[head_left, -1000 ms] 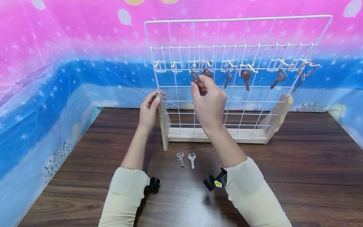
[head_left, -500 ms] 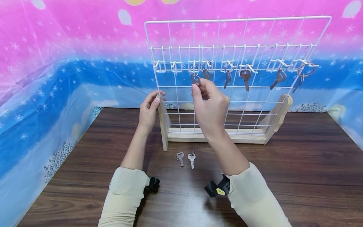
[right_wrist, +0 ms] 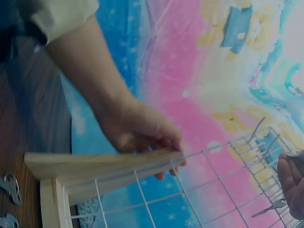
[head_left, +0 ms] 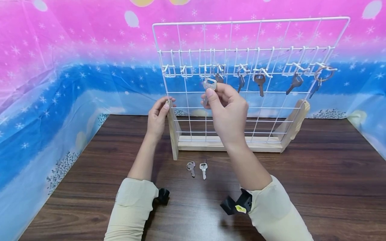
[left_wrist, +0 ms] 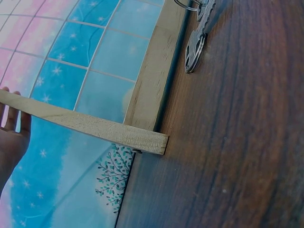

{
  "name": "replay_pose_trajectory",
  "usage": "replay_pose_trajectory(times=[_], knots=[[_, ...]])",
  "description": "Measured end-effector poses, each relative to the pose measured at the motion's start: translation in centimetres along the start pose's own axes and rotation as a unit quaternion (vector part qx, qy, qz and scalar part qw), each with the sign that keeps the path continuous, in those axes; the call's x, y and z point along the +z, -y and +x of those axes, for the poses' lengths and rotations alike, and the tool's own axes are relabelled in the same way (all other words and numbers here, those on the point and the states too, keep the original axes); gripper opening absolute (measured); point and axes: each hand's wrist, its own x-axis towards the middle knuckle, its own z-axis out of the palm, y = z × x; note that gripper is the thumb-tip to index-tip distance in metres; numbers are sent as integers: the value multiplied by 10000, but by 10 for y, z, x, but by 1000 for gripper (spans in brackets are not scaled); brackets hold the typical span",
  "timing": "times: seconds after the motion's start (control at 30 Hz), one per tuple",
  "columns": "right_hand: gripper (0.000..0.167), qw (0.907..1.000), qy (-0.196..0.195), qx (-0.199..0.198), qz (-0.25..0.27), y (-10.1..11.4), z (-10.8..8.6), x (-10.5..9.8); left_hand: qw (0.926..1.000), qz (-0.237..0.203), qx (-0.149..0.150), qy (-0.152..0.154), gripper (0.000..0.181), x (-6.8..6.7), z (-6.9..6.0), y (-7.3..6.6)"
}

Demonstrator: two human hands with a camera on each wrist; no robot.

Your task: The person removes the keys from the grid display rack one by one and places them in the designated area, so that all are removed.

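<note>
In the head view my right hand (head_left: 230, 113) pinches a silver key (head_left: 210, 83) between thumb and fingers, just below and in front of a white hook on the wire grid rack (head_left: 221, 107). Its blade points down beside the fingertips; the ring is not clearly seen. My left hand (head_left: 157, 115) grips the top of the rack's left wooden side post (head_left: 173, 134). From the left wrist, its fingers (left_wrist: 23, 121) show at the post's end. In the right wrist view the left hand (right_wrist: 142, 128) holds the post, and the right hand (right_wrist: 292, 185) is partly cut off.
Several keys hang from hooks to the right, including a brown key (head_left: 260, 83) and a key on a large ring (head_left: 323, 73). Two loose keys lie on the wooden table (head_left: 331, 180): one with a ring (head_left: 192, 168), one beside it (head_left: 203, 170). Patterned cloth (head_left: 75, 97) surrounds the table.
My right hand has moved slightly down and right, drawing the key away from the hook where it hung by its ring. The key now shows its bow upward. The left hand stays on the post.
</note>
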Motion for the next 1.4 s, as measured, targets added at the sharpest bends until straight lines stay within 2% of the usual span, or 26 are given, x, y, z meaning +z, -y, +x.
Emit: replay_pose_trajectory(times=[0.1,0.3,0.53,0.8,1.23,1.4], knots=[[11,9995,107,268,146,4,-2,-3,10000,18,4,-3,34,0,0,0],[11,9974,346,489,411,7,-9,-10,10000,1,23,-31,35,-2,0,0],[11,9898,777,963,709,3,-20,-18,10000,-20,13,-75,32,-2,0,-1],[12,9776,1124,1623,725,-10,-37,-30,10000,55,-22,-67,33,-1,0,-1],[13,9685,1502,1970,242,-41,-52,-49,10000,29,-53,-70,34,0,1,-2],[15,9563,1596,2445,157,-60,-56,-55,10000,29,-58,-58,34,1,1,-2]])
